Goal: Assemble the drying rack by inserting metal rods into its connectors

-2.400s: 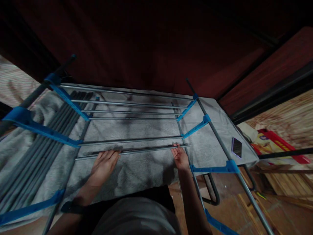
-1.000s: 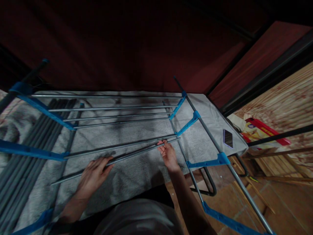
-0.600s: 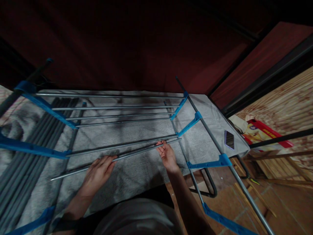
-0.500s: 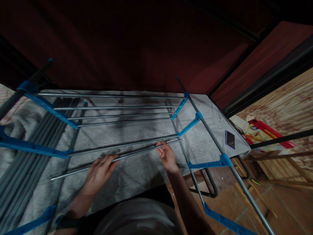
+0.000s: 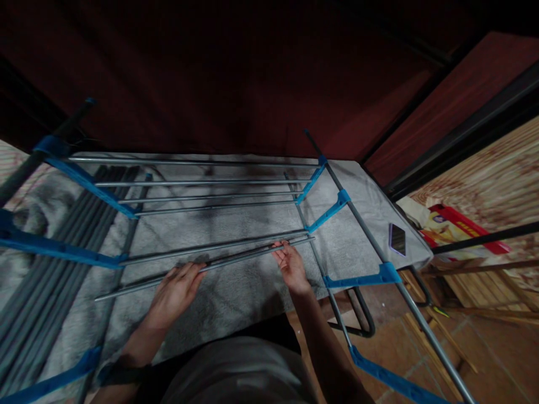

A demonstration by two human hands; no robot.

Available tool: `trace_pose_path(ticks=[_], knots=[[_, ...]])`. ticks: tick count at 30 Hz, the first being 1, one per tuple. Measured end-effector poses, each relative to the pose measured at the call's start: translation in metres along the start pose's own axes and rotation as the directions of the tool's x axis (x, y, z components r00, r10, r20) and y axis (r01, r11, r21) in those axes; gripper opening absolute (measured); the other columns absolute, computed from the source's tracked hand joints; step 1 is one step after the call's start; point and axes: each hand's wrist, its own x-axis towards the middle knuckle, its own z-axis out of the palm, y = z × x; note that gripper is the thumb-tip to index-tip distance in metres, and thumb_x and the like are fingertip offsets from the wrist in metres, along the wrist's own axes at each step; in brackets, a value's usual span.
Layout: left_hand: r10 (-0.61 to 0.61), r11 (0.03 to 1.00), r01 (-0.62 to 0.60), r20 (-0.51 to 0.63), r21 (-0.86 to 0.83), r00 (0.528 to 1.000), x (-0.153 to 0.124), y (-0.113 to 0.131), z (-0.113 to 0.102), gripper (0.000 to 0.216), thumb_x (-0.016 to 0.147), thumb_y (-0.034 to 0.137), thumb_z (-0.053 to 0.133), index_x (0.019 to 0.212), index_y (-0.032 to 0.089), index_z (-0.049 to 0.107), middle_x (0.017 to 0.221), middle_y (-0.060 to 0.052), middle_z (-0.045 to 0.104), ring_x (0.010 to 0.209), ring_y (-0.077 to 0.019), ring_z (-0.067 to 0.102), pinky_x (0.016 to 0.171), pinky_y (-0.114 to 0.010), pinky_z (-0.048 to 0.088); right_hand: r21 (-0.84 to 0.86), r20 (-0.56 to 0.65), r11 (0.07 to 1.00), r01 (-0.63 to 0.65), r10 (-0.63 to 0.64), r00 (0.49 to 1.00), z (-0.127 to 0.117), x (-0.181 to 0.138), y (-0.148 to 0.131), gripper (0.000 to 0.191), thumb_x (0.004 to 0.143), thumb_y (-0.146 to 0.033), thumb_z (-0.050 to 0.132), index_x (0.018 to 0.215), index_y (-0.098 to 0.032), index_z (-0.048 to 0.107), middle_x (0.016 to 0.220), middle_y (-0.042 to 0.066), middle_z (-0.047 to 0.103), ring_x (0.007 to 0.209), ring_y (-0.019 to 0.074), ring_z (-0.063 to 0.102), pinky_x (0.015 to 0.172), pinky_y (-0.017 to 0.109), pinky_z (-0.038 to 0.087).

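Holding a loose rod [image 5: 240, 257] two-handed. Left hand [image 5: 177, 289] has its fingers curled over it around mid-length, a light wrap. Right hand [image 5: 290, 265] pinches it in the fingertips close to the right end. Rod runs slanted, with its free end sticking out well left of the left grip, over the blanket [image 5: 240, 294]. Rack [image 5: 202, 182] rail sits just beyond both grips. Phone [image 5: 397, 239] lies well right of the right hand.
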Motion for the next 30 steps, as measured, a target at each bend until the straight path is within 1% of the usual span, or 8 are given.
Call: trace_pose_path(ticks=[4, 9, 17, 20, 23, 26, 28, 30], knots=[[-0.035, 0.999, 0.035, 0.009, -0.008, 0.999, -0.001, 0.004, 0.002, 0.047, 0.110, 0.054, 0.040, 0.123, 0.025, 0.074, 0.115, -0.008, 0.082, 0.107, -0.0277, 0.077, 0.096, -0.042, 0.058, 0.051, -0.062, 0.999, 0.006, -0.002, 0.998, -0.007, 0.006, -0.009, 0.011, 0.085, -0.027, 0.078, 0.088, -0.025, 0.067, 0.088, 0.000, 0.081, 0.086, 0.0152, 0.079, 0.083, 0.027, 0.065], [-0.037, 0.999, 0.037, 0.051, -0.002, 0.998, -0.002, 0.004, 0.002, 0.047, 0.111, 0.055, 0.039, 0.116, 0.026, 0.076, 0.110, -0.007, 0.082, 0.100, -0.0273, 0.077, 0.093, -0.041, 0.059, 0.082, -0.142, 0.995, 0.051, -0.039, 0.989, -0.024, 0.015, -0.019, 0.008, 0.085, -0.023, 0.075, 0.088, -0.025, 0.069, 0.088, -0.001, 0.081, 0.084, 0.0128, 0.078, 0.084, 0.024, 0.065], [0.006, 1.000, -0.006, 0.078, -0.004, 0.997, 0.002, 0.004, 0.001, 0.049, 0.112, 0.052, 0.037, 0.117, 0.025, 0.077, 0.109, -0.007, 0.082, 0.101, -0.0262, 0.077, 0.092, -0.040, 0.059, 0.124, -0.177, 0.988, 0.089, -0.066, 0.982, -0.041, 0.025, -0.027, 0.010, 0.086, -0.023, 0.079, 0.090, -0.025, 0.070, 0.085, -0.001, 0.078, 0.082, 0.0154, 0.076, 0.084, 0.028, 0.066], [-0.010, 1.000, 0.008, 0.093, 0.019, 0.996, 0.003, 0.009, 0.001, 0.048, 0.112, 0.053, 0.039, 0.119, 0.024, 0.076, 0.111, -0.007, 0.082, 0.099, -0.0257, 0.077, 0.091, -0.039, 0.059, 0.133, -0.185, 0.988, 0.082, -0.057, 0.981, -0.043, 0.027, -0.028, 0.008, 0.089, -0.021, 0.076, 0.088, -0.024, 0.069, 0.080, -0.003, 0.075, 0.078, 0.0148, 0.075, 0.088, 0.031, 0.067], [0.028, 0.999, -0.030, 0.088, 0.022, 0.996, 0.007, 0.019, 0.000, 0.045, 0.113, 0.047, 0.038, 0.119, 0.023, 0.076, 0.109, -0.008, 0.081, 0.096, -0.0254, 0.077, 0.089, -0.039, 0.059, 0.148, -0.195, 0.987, 0.070, -0.040, 0.980, -0.047, 0.028, -0.030, 0.010, 0.090, -0.019, 0.073, 0.084, -0.025, 0.068, 0.077, -0.005, 0.075, 0.075, 0.0126, 0.073, 0.087, 0.029, 0.066], [0.083, 0.996, -0.086, 0.091, 0.024, 0.992, 0.013, 0.032, 0.001, 0.042, 0.114, 0.040, 0.038, 0.119, 0.022, 0.075, 0.108, -0.009, 0.081, 0.096, -0.0255, 0.076, 0.091, -0.040, 0.058, 0.198, -0.149, 0.979, 0.050, -0.021, 0.989, -0.052, 0.029, -0.031, 0.018, 0.087, -0.015, 0.076, 0.078, -0.027, 0.065, 0.067, -0.008, 0.069, 0.064, 0.0106, 0.069, 0.079, 0.027, 0.067], [0.103, 0.994, -0.106, 0.105, 0.025, 0.989, 0.016, 0.042, 0.005, 0.037, 0.114, 0.037, 0.042, 0.120, 0.021, 0.075, 0.108, -0.009, 0.080, 0.098, -0.0254, 0.075, 0.092, -0.040, 0.056, 0.240, -0.047, 0.971, -0.008, 0.020, 0.999, -0.052, 0.029, -0.027, 0.022, 0.084, -0.015, 0.078, 0.075, -0.026, 0.062, 0.060, -0.010, 0.061, 0.056, 0.0096, 0.063, 0.066, 0.024, 0.064], [0.111, 0.993, -0.116, 0.123, 0.033, 0.986, 0.018, 0.053, 0.009, 0.032, 0.113, 0.034, 0.045, 0.120, 0.021, 0.074, 0.109, -0.009, 0.080, 0.099, -0.0251, 0.074, 0.093, -0.039, 0.055, 0.269, 0.089, 0.956, -0.118, 0.097, 0.991, -0.049, 0.027, -0.021, 0.023, 0.084, -0.017, 0.079, 0.074, -0.026, 0.060, 0.055, -0.011, 0.054, 0.051, 0.0089, 0.056, 0.050, 0.018, 0.053]])
